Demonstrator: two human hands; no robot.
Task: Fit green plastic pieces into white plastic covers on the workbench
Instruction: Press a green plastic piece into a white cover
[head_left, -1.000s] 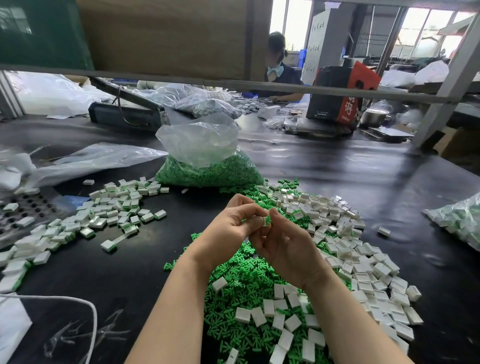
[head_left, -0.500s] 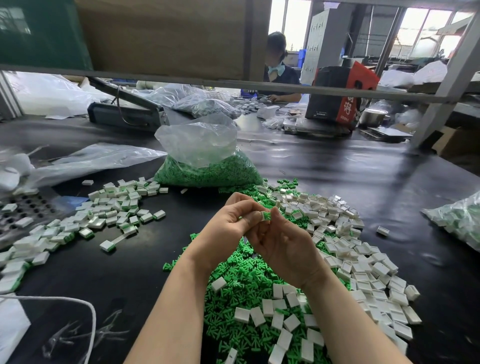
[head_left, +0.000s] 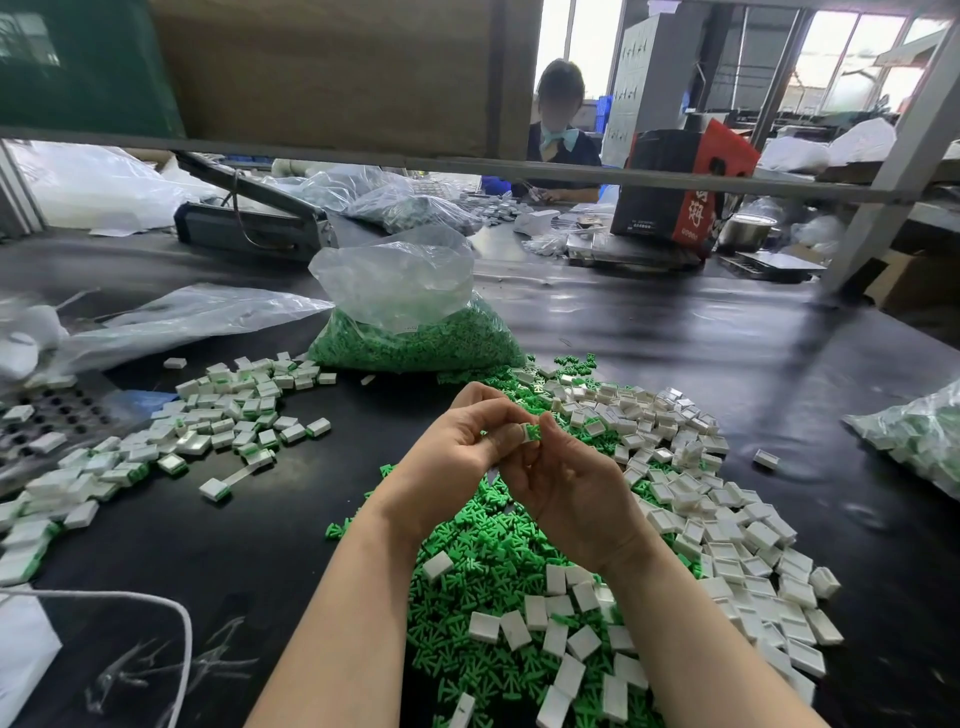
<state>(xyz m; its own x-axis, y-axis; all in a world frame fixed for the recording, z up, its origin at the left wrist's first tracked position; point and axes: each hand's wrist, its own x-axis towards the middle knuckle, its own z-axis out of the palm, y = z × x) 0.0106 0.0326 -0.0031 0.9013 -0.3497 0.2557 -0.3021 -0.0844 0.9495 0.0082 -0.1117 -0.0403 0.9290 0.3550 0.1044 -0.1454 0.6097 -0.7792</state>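
I see my left hand (head_left: 457, 452) and right hand (head_left: 563, 483) meeting at centre frame, both with fingers curled, pinching one white cover (head_left: 531, 432) with a green piece showing in it. Loose green pieces (head_left: 483, 551) heap at six o'clock beneath my wrists, white covers (head_left: 727, 525) spread toward four o'clock, and assembled ones (head_left: 228, 415) lie at nine o'clock on the black workbench (head_left: 675, 353).

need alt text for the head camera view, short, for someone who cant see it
Two bare hands, left hand and right hand, together pinch a small green plastic piece in a white plastic cover above a heap of loose green pieces and white covers on a black workbench.
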